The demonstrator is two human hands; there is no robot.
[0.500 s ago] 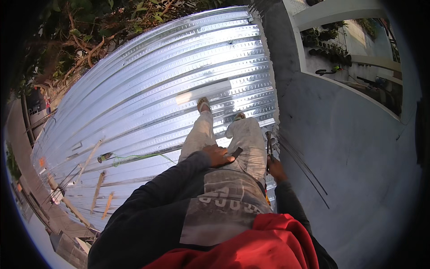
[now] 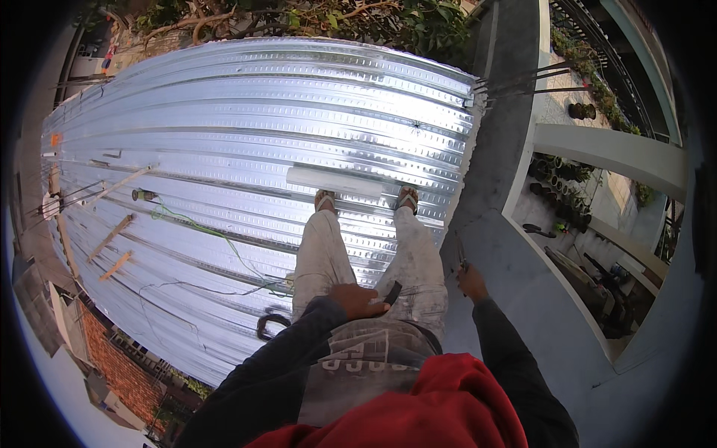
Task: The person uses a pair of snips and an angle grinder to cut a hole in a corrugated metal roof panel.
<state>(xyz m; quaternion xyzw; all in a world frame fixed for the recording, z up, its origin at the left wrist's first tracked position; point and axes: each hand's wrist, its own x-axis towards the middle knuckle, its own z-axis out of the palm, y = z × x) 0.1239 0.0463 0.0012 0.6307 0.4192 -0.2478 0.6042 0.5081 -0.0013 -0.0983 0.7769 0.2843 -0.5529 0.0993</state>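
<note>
At my waist, my left hand [image 2: 357,300] is closed on a flat black object [image 2: 393,294]. Out to my right, my right hand [image 2: 470,282] grips a narrow metal hand tool [image 2: 461,255], its exact kind unclear. My sandalled feet [image 2: 325,200] stand on corrugated silver metal sheeting [image 2: 246,104]. Just beyond them lies a pale, long flat strip [image 2: 334,181]. A thin green cord [image 2: 194,228] and a dark coil [image 2: 270,325] lie to my left.
Wooden pieces [image 2: 112,235] and rods lie on the sheeting's left side. On the right is a grey concrete ledge [image 2: 534,287], with openings down to a yard of potted plants [image 2: 571,175] and protruding rebar [image 2: 538,81]. Branches [image 2: 388,19] border the far edge; tiled roofs [image 2: 119,358] show lower left.
My view has swung, revealing more of the yard and roofs. My feet now stand farther apart. My right hand has moved slightly outward with the tool; my left still holds the black object.
</note>
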